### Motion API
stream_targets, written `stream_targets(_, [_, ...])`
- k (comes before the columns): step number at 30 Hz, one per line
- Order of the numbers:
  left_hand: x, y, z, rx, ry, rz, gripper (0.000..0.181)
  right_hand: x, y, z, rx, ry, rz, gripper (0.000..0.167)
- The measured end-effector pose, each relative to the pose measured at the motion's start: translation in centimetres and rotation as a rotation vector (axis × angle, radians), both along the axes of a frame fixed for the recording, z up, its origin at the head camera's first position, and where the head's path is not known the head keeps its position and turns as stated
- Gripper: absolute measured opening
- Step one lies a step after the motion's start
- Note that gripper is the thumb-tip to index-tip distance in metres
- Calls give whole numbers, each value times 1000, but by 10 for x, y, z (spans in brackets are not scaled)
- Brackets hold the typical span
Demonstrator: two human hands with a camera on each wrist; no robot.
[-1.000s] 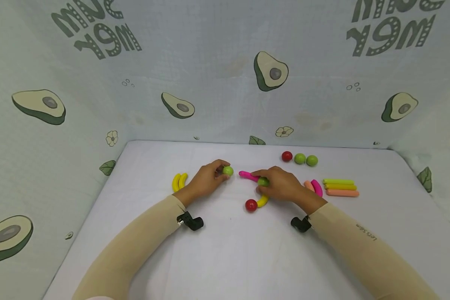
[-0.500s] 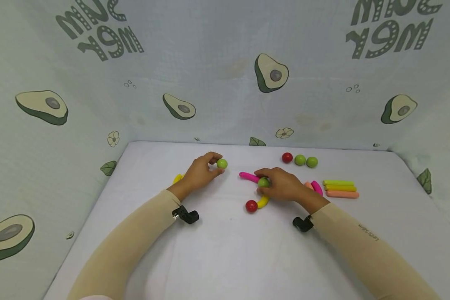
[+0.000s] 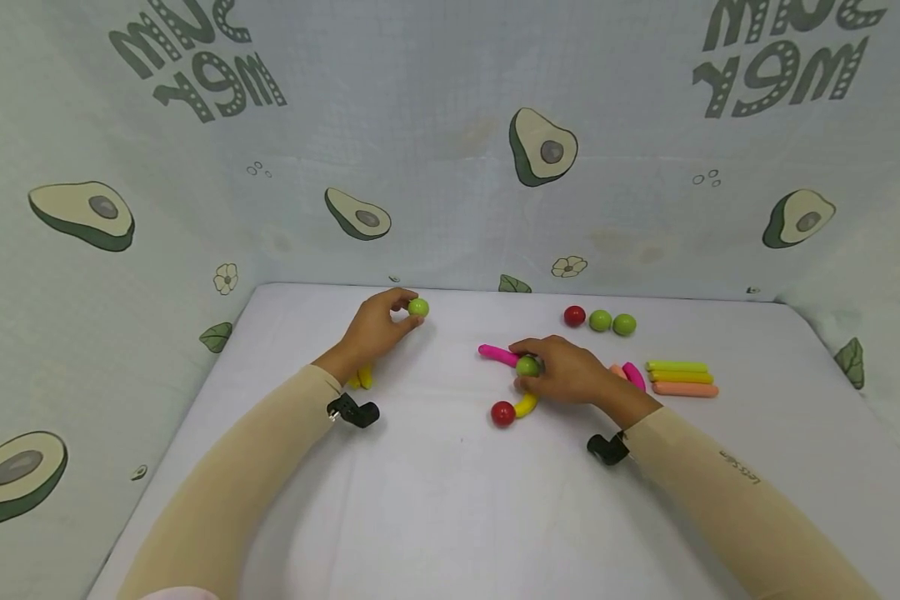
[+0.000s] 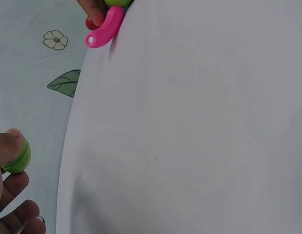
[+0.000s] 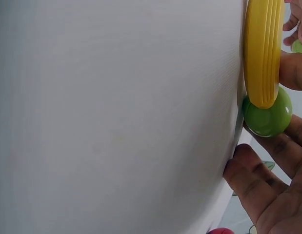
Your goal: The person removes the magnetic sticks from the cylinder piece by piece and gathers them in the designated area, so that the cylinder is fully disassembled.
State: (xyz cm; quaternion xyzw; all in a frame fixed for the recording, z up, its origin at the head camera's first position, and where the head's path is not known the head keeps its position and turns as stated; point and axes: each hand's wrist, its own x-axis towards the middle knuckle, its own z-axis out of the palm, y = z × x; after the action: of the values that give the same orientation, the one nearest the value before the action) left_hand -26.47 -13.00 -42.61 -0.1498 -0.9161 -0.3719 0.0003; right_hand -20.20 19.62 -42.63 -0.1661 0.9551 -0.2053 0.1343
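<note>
My left hand (image 3: 375,329) pinches a green ball (image 3: 418,307) between thumb and fingers, near the table's far edge. In the left wrist view, the thumb presses that green ball (image 4: 20,158) from one side. My right hand (image 3: 562,367) holds another green ball (image 3: 527,367) at the table's middle. A pink curved piece (image 3: 497,354) reaches left from this ball, and a yellow curved piece (image 3: 526,406) lies below it, beside a red ball (image 3: 503,414). In the right wrist view, the yellow piece (image 5: 262,53) appears to meet the green ball (image 5: 269,116).
At the back right sit a red ball (image 3: 574,316) and two green balls (image 3: 612,322). Pink (image 3: 633,376) and peach curved pieces, partly behind my right hand, lie left of stacked sticks (image 3: 682,377). Yellow curved pieces (image 3: 363,377) are partly hidden by my left wrist.
My left hand has moved left and toward the far edge, carrying its green ball away from the pink piece. The right hand stays at its ball, almost still.
</note>
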Motion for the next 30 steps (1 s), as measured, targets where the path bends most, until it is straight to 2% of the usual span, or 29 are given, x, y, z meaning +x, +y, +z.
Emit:
stream_targets(10, [-13, -18, -1, -5, -22, 63, 48, 1, 1, 0, -2, -6, -8, 59])
stream_targets(23, [-24, -30, 0, 6, -3, 136, 42, 2, 1, -1, 12, -8, -22, 61])
stream_targets(30, [-28, -36, -3, -15, -40, 172, 41, 3, 2, -1, 13, -3, -19, 62])
